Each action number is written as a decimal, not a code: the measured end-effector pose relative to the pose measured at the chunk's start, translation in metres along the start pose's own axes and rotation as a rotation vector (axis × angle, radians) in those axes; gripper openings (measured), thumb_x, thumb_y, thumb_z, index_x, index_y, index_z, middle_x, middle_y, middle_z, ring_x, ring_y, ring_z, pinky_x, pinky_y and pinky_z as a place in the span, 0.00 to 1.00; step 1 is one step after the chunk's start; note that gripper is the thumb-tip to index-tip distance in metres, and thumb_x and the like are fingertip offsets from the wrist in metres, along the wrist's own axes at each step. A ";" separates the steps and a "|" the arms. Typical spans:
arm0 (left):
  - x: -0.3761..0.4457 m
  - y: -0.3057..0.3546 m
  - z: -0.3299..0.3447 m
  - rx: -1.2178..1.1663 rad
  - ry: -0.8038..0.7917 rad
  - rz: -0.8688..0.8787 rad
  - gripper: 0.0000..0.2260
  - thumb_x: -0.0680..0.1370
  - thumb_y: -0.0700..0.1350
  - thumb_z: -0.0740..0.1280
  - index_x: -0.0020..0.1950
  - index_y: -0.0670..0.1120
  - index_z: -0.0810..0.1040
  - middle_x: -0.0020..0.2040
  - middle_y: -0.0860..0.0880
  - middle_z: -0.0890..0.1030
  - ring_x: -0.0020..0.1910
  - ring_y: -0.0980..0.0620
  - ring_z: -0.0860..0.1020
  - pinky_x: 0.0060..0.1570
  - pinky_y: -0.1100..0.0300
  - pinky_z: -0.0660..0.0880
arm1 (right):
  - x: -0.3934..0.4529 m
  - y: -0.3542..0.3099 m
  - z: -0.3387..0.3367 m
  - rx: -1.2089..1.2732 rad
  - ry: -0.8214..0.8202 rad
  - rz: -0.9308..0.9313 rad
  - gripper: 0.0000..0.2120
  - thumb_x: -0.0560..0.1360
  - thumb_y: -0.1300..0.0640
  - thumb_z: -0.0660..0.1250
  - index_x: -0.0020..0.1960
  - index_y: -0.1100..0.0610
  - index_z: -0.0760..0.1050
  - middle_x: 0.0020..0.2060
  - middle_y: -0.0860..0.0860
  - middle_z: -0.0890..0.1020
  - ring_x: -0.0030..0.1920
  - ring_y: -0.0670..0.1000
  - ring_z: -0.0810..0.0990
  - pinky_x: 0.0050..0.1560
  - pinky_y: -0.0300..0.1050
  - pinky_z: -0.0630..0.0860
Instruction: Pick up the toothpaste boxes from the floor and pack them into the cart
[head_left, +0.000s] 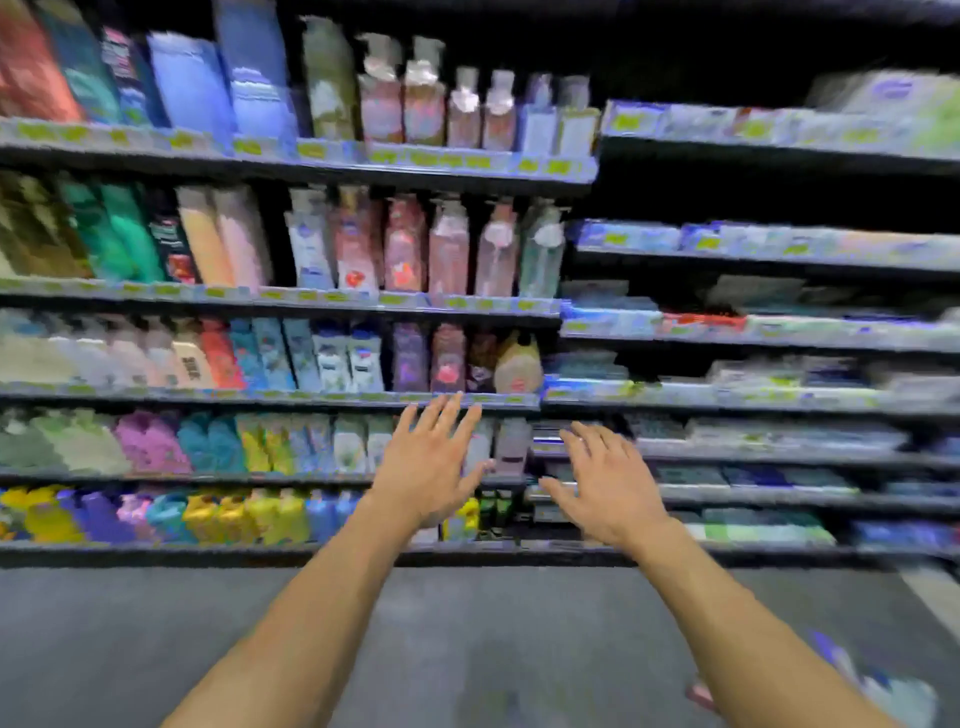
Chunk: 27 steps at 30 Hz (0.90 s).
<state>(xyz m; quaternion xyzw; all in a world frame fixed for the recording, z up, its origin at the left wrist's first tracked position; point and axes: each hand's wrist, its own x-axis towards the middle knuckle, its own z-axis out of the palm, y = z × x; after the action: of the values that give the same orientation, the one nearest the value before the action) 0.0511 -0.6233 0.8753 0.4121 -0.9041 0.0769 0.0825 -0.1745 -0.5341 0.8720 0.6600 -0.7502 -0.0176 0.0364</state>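
Note:
My left hand (428, 462) and my right hand (605, 480) are both stretched out in front of me, palms down, fingers spread, holding nothing. They hang in the air in front of the lower store shelves. A blurred blue, white and pink shape (878, 686) lies on the grey floor at the bottom right, beside my right forearm; the blur hides whether it is toothpaste boxes. No cart is in view. The whole picture is smeared by motion.
Tall store shelving (291, 397) fills the view ahead, stocked with bottles and pouches on the left and flat boxes (753, 532) on the right. Grey floor (467, 649) runs between me and the shelf base. A pale floor stripe (935, 592) shows at the right edge.

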 end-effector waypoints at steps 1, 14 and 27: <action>0.023 0.032 0.003 -0.009 -0.003 0.068 0.40 0.75 0.67 0.38 0.83 0.48 0.56 0.81 0.43 0.60 0.80 0.43 0.59 0.77 0.42 0.54 | -0.013 0.036 0.004 -0.018 -0.022 0.067 0.48 0.70 0.29 0.36 0.79 0.55 0.62 0.78 0.55 0.64 0.77 0.58 0.62 0.74 0.55 0.60; 0.180 0.348 0.073 -0.091 -0.113 0.814 0.38 0.77 0.67 0.43 0.79 0.47 0.65 0.78 0.43 0.67 0.77 0.41 0.65 0.75 0.39 0.60 | -0.244 0.283 0.049 0.024 -0.160 0.949 0.47 0.71 0.27 0.35 0.81 0.53 0.56 0.81 0.54 0.57 0.80 0.57 0.57 0.78 0.55 0.55; 0.331 0.477 0.204 -0.119 -0.231 1.076 0.37 0.77 0.66 0.45 0.76 0.45 0.71 0.75 0.43 0.71 0.74 0.43 0.70 0.72 0.43 0.59 | -0.187 0.405 0.146 0.138 -0.296 1.194 0.46 0.73 0.28 0.38 0.81 0.56 0.57 0.79 0.55 0.62 0.77 0.58 0.61 0.77 0.56 0.58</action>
<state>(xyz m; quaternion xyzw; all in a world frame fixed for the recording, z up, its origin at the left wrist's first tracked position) -0.5423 -0.5986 0.7125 -0.1074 -0.9931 0.0114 -0.0450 -0.5630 -0.3002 0.7509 0.1175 -0.9866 -0.0372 -0.1071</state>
